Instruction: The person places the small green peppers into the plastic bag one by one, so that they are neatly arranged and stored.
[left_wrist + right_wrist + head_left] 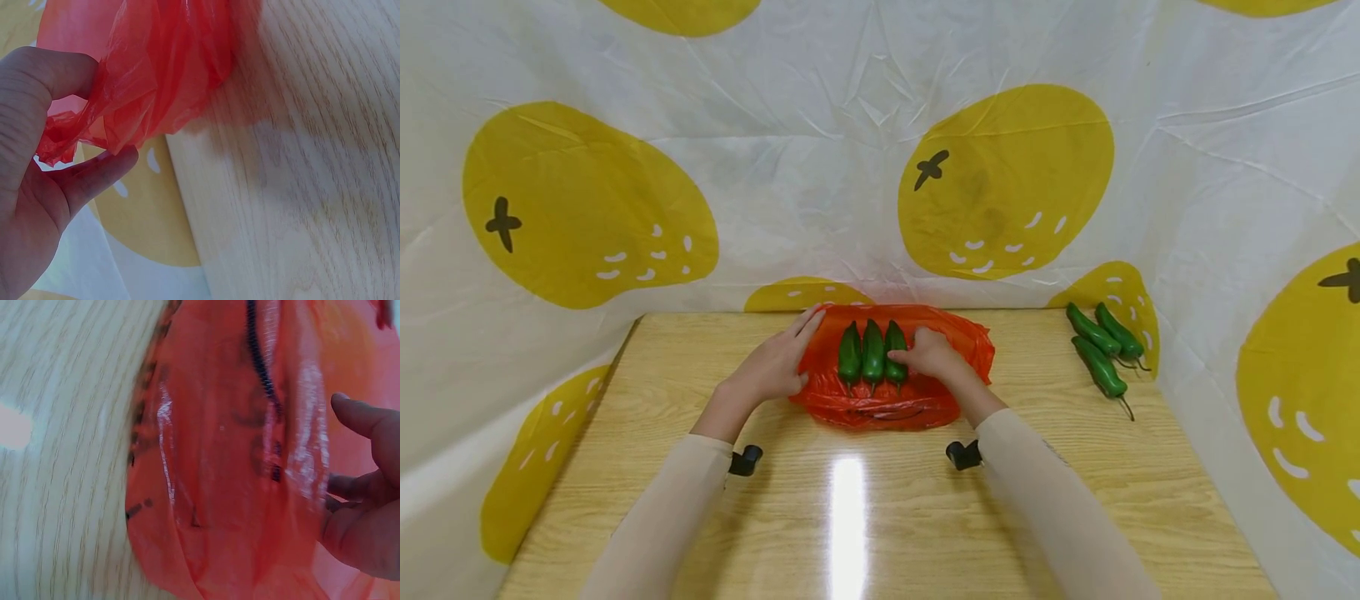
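A red plastic bag (925,408) lies spread on the wooden table. Three green peppers (872,356) sit side by side on it, stems toward me. My left hand (778,358) is at the bag's left edge, fingers straight and apart from the thumb; in the left wrist view, crumpled red film lies between thumb and fingers. Over the bag's right part, my right hand (931,354) has its thumb at the rightmost pepper. In the right wrist view the right hand (369,481) shows thumb and fingers apart with no pepper between them, partly behind the bag's near fold.
Several more green peppers, three in all, lie at the table's back right, among them a front one (1099,367). A white cloth with yellow fruit prints (805,200) hangs behind and along both sides of the table (910,517).
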{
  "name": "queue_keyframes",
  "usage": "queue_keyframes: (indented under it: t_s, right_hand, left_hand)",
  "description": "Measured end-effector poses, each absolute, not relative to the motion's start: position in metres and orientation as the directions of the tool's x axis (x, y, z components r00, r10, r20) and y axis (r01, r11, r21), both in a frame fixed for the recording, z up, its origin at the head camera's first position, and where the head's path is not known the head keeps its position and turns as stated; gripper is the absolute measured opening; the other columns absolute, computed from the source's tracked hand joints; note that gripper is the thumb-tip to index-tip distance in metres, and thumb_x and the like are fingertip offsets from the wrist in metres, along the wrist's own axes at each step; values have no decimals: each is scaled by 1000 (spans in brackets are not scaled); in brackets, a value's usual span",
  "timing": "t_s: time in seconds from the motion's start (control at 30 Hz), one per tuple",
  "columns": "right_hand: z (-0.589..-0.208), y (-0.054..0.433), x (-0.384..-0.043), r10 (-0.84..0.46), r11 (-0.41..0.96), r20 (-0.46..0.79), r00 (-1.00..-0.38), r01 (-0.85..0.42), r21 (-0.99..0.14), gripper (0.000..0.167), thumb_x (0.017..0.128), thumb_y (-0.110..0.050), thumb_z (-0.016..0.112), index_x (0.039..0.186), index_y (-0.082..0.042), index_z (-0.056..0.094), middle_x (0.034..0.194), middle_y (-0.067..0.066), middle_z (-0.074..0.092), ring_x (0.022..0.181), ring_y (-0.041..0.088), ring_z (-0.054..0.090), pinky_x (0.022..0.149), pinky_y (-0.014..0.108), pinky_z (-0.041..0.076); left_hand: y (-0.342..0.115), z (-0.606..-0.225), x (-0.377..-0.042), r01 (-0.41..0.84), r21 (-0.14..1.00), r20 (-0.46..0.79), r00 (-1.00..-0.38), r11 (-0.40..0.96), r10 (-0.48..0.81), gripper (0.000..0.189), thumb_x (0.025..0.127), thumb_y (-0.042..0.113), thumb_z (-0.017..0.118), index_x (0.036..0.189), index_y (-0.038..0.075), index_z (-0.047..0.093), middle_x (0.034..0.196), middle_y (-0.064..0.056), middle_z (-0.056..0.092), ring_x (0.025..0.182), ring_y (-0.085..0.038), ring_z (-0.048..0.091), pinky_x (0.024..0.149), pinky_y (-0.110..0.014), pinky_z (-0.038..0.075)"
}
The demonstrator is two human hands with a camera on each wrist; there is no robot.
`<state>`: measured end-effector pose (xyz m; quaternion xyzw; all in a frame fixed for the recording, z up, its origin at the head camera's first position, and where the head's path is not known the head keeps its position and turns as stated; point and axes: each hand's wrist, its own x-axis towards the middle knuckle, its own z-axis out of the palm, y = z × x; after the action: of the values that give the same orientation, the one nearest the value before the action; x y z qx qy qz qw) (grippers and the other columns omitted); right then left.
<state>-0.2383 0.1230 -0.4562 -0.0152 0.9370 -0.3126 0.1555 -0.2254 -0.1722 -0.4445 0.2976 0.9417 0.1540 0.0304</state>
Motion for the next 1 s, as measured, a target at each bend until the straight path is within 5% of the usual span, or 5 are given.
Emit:
queue_keyframes:
  t_s: [0.13, 0.3, 0.73, 1.0]
  right_hand:
    - [-450, 127, -234, -163, 772, -233, -959, 23, -635, 63, 96, -40, 71, 137, 6, 56, 108, 15, 65, 93, 26, 59, 83, 39, 52]
    - [-444, 133, -227, -197, 692, -159, -967, -23, -721, 66, 96, -33, 73, 145, 5, 51, 134, 22, 64, 118, 33, 63, 100, 47, 53]
    - [-424, 152, -204, -294, 501, -20, -956, -136, -855, 52, 95, -26, 75, 141, -7, 57, 134, 18, 65, 120, 30, 66, 99, 47, 56]
    - [-416, 182, -187, -276, 393, 74, -958, -183, -901, 54, 95, -14, 75, 144, -3, 54, 133, 16, 65, 120, 32, 66, 98, 40, 57]
  left_hand:
    - [-172, -445, -225, 553, 297, 39, -821, 778, 569, 113, 79, 3, 75, 168, 14, 6, 174, -12, 10, 62, -19, 50, 55, -28, 43]
    - [-172, -445, -225, 556, 292, 46, -821, 778, 569, 115, 78, 2, 76, 168, 15, 6, 175, -9, 10, 64, -20, 51, 56, -29, 44]
    - [-170, -444, -224, 557, 296, 43, -820, 776, 571, 116, 78, 0, 77, 168, 15, 6, 174, -10, 11, 61, -20, 49, 54, -29, 44]
    - [-169, -443, -223, 548, 296, 27, -823, 782, 567, 116, 79, 1, 76, 168, 16, 4, 175, -9, 9, 64, -20, 51, 56, -29, 44]
